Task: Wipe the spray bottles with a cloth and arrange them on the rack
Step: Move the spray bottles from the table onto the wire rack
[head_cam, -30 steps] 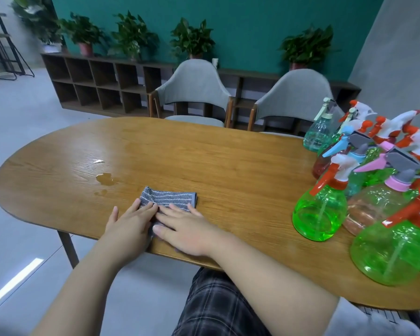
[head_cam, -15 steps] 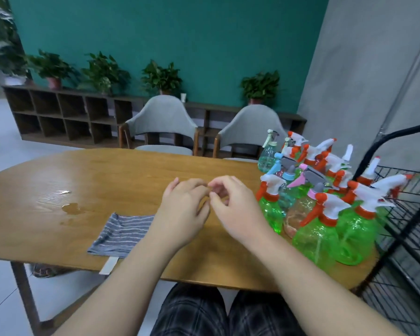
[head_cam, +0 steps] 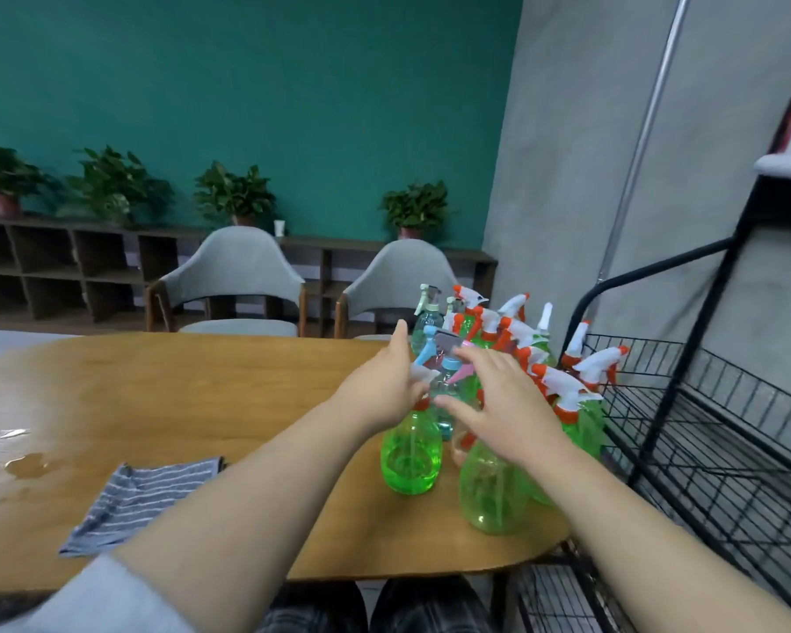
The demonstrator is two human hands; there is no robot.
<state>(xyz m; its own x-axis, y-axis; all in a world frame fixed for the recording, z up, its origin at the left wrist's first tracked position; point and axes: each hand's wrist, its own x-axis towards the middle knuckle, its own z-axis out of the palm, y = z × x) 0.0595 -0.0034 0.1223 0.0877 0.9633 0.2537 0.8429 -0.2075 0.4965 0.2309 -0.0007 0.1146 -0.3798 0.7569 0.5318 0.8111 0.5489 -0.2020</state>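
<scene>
Several spray bottles stand clustered at the right end of the wooden table (head_cam: 179,395). Nearest are a green bottle (head_cam: 412,454) and another green bottle (head_cam: 494,491); a blue-trigger bottle (head_cam: 444,381) stands behind them. My left hand (head_cam: 384,386) reaches over the first green bottle's trigger with fingers stretched out. My right hand (head_cam: 498,404) hovers spread above the cluster, fingers straight, holding nothing. The striped grey cloth (head_cam: 133,500) lies flat on the table near its front edge, left of my arms. A black wire rack (head_cam: 722,431) stands to the right of the table.
A puddle of water (head_cam: 26,466) lies on the table's left part. Two grey chairs (head_cam: 234,285) face the far side. A low shelf with potted plants (head_cam: 234,194) runs along the teal wall.
Both hands left the cloth, met in mid-air, then reached forward to the bottles. My view swung right and up, bringing the rack into sight.
</scene>
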